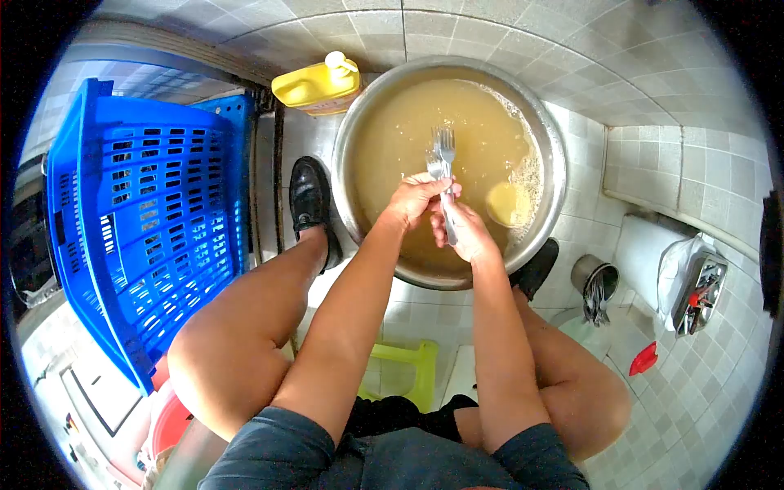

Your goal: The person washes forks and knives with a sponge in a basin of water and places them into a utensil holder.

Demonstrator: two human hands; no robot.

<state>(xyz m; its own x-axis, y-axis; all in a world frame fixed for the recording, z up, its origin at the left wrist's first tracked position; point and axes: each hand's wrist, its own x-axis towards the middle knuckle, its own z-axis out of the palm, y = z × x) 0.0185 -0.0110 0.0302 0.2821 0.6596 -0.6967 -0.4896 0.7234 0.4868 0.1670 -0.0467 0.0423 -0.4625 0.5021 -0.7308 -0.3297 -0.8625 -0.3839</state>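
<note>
A bright room with gray tile walls [653, 86]
The floor [433, 318] is made of pale tiles with thin lines between them. Part of a green stool [426, 376] shows low in the middle. A big blue crate [91, 269] is on the left. Light makes the floor look shiny.

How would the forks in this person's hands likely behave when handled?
The forks are likely stiff, given their metallic shine and slim shape. They may be slippery if wet, being held over a metal basin of cloudy liquid. Bunched together, they might slide against one another.
</note>
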